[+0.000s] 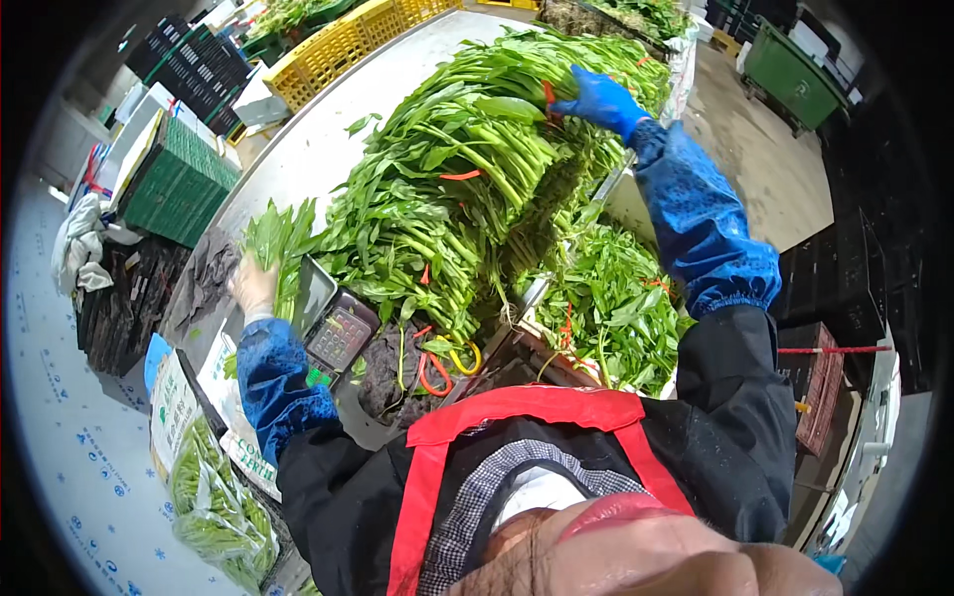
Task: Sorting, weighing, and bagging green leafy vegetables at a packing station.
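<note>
In my left hand (255,287), which wears a pale glove, is a small bunch of leafy green stalks (282,238). That bunch is upright over the metal pan of a digital scale (319,290), whose keypad (343,331) faces me. My right hand (605,103), in a blue glove, reaches to the far side of a large pile of leafy greens (447,156). Its spread fingers are at a red band (550,97) on one bundle; whether they grip it is unclear. Several bundles carry red bands, and their cut stalk ends point toward the right.
Scissors with red and yellow handles (447,369) lie beside a dark cloth (391,365). Close to my right is a crate of greens (611,313). Yellow plastic crates (350,48) line the table's far edge. Bagged green vegetables (220,499) sit at lower left; a green wheeled bin (794,74) stands beyond.
</note>
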The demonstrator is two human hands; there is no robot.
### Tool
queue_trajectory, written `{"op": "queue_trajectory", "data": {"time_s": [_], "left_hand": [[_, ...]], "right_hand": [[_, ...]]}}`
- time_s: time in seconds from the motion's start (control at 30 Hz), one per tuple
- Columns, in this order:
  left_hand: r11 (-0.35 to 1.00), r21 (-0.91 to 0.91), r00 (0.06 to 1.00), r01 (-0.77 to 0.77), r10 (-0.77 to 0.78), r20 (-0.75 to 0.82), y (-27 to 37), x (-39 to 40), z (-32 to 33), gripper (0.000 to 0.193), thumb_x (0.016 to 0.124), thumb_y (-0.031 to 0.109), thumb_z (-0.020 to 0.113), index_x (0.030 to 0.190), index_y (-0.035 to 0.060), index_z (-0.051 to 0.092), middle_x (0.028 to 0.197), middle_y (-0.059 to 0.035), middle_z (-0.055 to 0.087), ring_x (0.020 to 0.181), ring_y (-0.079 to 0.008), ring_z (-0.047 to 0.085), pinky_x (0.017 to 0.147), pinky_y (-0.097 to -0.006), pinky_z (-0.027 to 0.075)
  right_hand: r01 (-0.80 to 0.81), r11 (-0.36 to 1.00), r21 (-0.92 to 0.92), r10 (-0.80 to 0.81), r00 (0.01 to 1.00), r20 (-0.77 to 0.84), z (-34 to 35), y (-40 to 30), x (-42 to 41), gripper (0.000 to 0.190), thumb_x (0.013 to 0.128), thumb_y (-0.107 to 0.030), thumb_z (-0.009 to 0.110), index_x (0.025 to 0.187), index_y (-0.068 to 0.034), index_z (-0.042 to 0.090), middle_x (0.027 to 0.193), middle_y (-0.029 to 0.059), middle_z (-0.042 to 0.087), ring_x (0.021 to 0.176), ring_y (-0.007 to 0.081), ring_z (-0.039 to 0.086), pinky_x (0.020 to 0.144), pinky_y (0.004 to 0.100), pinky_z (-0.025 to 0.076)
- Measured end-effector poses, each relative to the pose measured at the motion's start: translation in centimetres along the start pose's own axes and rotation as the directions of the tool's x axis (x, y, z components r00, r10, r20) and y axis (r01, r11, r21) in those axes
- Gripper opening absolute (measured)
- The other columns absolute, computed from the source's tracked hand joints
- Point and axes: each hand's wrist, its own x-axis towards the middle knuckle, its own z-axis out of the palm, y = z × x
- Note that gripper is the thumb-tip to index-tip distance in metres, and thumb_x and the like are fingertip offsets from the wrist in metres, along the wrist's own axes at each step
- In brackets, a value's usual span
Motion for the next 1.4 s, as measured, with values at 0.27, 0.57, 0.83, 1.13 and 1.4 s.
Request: {"op": "queue_trajectory", "data": {"time_s": [0.27,0.57,0.83,1.13,1.4], "left_hand": [[0.803,-0.387,0.882,-0.454,0.342,-0.326,12.6,-1.0,-5.2,0.04,0.073,0.027,0.062,0.106,0.0061,0.055,0.102,-0.0136,0.058,0.096,-0.0263,0.054,0.085,-0.0336,0.04],[0.425,-0.501,0.656,-0.754,0.523,-0.544,22.1,-2.3,-5.5,0.033,0.072,0.021,0.064,0.102,0.0088,0.058,0.097,-0.0093,0.06,0.092,-0.0231,0.055,0.084,-0.0318,0.04],[0.399,-0.526,0.655,-0.751,0.545,-0.523,23.5,-3.1,-5.6,0.029,0.072,0.02,0.064,0.1,0.0102,0.059,0.096,-0.0072,0.06,0.091,-0.0223,0.054,0.083,-0.032,0.041],[0.234,-0.566,0.585,-0.791,0.559,-0.587,27.2,-2.9,-7.7,0.027,0.074,0.019,0.062,0.099,0.0101,0.058,0.095,-0.0067,0.059,0.094,-0.0217,0.053,0.083,-0.0319,0.04],[0.132,-0.421,0.414,-0.898,0.58,-0.701,37.1,0.4,-9.6,0.021,0.074,0.016,0.054,0.093,0.0096,0.059,0.094,-0.0098,0.057,0.091,-0.026,0.052,0.084,-0.0345,0.039]], "right_hand": [[0.103,0.934,-0.343,-0.112,0.994,-0.006,0.5,-2.6,2.6,0.054,0.064,-0.037,0.065,0.097,0.002,0.049,0.084,0.0185,0.058,0.079,0.0335,0.057,0.069,0.0409,0.046],[0.037,0.972,-0.232,-0.021,0.997,0.073,-0.3,-3.2,5.1,0.039,0.065,-0.021,0.057,0.098,-0.002,0.049,0.086,0.0202,0.057,0.081,0.0347,0.055,0.066,0.0414,0.046],[0.229,0.966,-0.121,-0.25,0.945,-0.208,0.7,-3.6,5.7,0.018,0.067,-0.013,0.053,0.081,-0.002,0.055,0.077,0.0192,0.059,0.075,0.0337,0.057,0.066,0.0393,0.047],[-0.151,0.83,0.538,0.136,0.988,0.067,-1.7,6.0,7.3,0.045,0.061,-0.022,0.066,0.097,0.002,0.054,0.073,0.0139,0.06,0.069,0.0254,0.058,0.066,0.0331,0.045],[-0.08,0.951,0.299,0.07,0.997,0.044,-0.4,2.1,5.4,0.058,0.056,-0.027,0.072,0.102,0.002,0.052,0.094,0.0164,0.059,0.083,0.024,0.056,0.072,0.0329,0.045]]}}
